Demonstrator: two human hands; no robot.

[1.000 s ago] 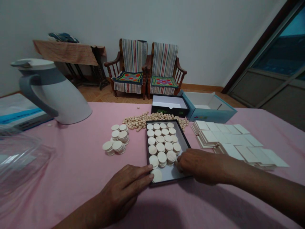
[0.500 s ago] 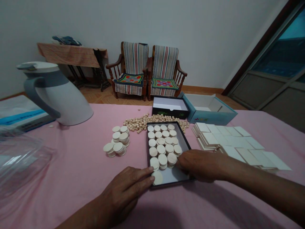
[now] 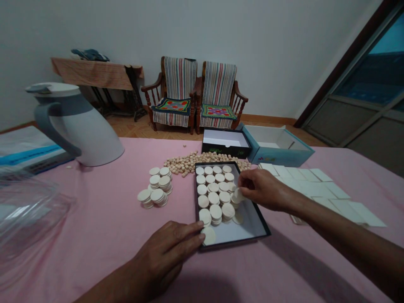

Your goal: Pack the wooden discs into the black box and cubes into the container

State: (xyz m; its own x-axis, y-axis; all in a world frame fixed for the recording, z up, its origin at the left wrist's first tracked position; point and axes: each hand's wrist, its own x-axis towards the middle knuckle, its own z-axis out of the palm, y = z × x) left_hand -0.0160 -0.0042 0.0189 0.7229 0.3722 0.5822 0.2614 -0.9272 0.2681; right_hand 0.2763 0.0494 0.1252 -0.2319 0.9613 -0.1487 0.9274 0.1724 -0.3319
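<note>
As I look down from the head camera, the pink cloth-covered table (image 3: 94, 235) fills most of the view, soft and matte. On it, the shallow black tray (image 3: 246, 221) is my landmark: rectangular, with thin dark walls and a smooth white floor.

Far to the tray's left stands a rounded white jug (image 3: 85, 130) with a grey handle. To the tray's right, flat square tiles (image 3: 315, 185) of pale wood are spread in overlapping rows, and my own right forearm hides part of them. Beyond the tray's far right corner sits an open blue box (image 3: 277, 149), with a small black box (image 3: 225, 143) straight behind the tray.

My left hand (image 3: 167, 252) lies flat on the cloth at the tray's near left corner. Its fingers are stretched out together, and the tips touch a flat disc (image 3: 208, 235) lying there. My right hand (image 3: 261, 189) hovers over the tray's right side, thumb and fingers pinching a thin wooden disc (image 3: 238, 195).

Short stacks of round discs (image 3: 214, 189) fill the tray's far and middle parts. More disc stacks (image 3: 158, 187) stand on the cloth left of the tray. A heap of tiny wooden pegs (image 3: 186, 162) lies along the tray's far edge.
</note>
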